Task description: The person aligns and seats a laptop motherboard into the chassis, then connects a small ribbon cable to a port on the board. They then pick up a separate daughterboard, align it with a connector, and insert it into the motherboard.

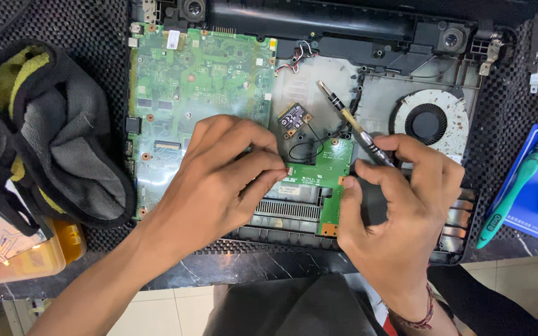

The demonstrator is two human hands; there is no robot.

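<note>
Here the right hand [400,199] was closed around a screwdriver [355,124], pinching its knurled metal shaft between thumb and fingertips near the lower end. The tool's long axis ran diagonally, from the dark end at the upper left, over the grey casing, down and to the right into the fingers; which end was the tip could not be told, since the lower end was hidden by the hand. The wrist came in from the bottom right, palm turned down and inward, a braided band [420,314] around it.

The left hand [219,180] reached in from the lower left, fingers curled and closed, its fingertips pressing on the left edge of a small green daughter board [325,171] set in the opened laptop base [368,93]. The two hands sat on either side of that board, close but apart.

Beyond them, the large green motherboard [200,81] filled the left of the chassis, a small wireless card [294,117] lay tilted just above the daughter board, and a round cooling fan [429,121] sat at upper right. A grey and yellow cloth [51,130] lay at far left, a green-handled toothbrush [512,193] at far right.
</note>
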